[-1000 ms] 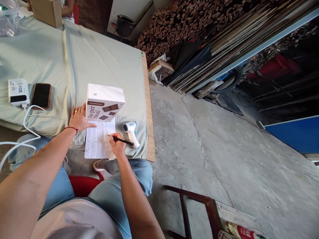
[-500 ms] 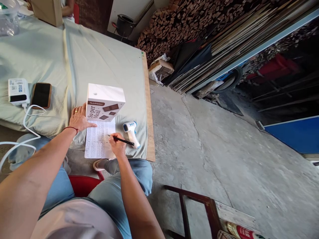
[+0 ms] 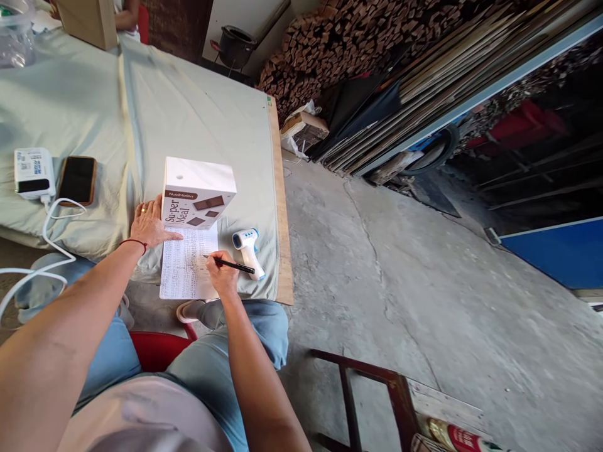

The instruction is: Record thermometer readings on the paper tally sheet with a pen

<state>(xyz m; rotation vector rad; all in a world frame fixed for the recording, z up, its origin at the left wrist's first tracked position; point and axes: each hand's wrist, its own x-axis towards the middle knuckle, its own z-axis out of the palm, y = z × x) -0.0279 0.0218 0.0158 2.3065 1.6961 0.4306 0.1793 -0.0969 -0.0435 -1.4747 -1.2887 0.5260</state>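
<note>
My right hand [image 3: 222, 274] is closed round a black pen [image 3: 234, 265], its tip on the right part of a sheet of paper [image 3: 181, 276] covered in rows of handwriting. My left hand [image 3: 151, 225] lies with fingers spread at the sheet's upper left corner, the thumb across the paper. Its fingertips reach the left side of a white and brown "Su-per Meal" box [image 3: 200, 179], which stands at the sheet's top edge. Just right of my right hand, a white and blue infrared thermometer [image 3: 249, 252] lies on the cloth.
The cloth-covered table [image 3: 202, 119] ends at a wooden edge [image 3: 281, 251] on the right. A phone [image 3: 78, 180] and a white power bank [image 3: 34, 172] with a cable lie left. Across the table are a cardboard box [image 3: 89, 22] and another person's arm [image 3: 127, 16]. A wooden frame [image 3: 372, 376] stands lower right.
</note>
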